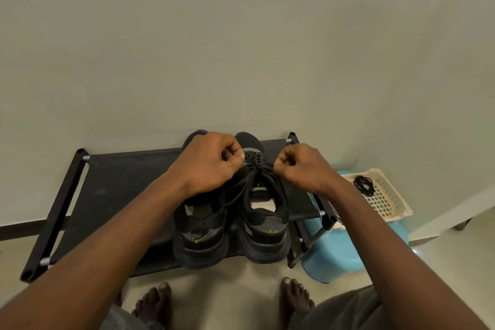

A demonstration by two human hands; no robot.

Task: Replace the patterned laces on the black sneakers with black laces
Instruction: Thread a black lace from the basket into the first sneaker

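**Threading a thin black lace (241, 190) into a chunky black sneaker (263, 222) on the low black fabric shoe rack (120, 182)**

The left hand (211, 163) and right hand (302, 169), fingers curled, each pinch the lace at the eyelets. A second coiled black lace (363, 185) waits in the cream plastic basket (385, 195). Lacing seems midway: next, feed each tip through the next eyelets and pull evenly.
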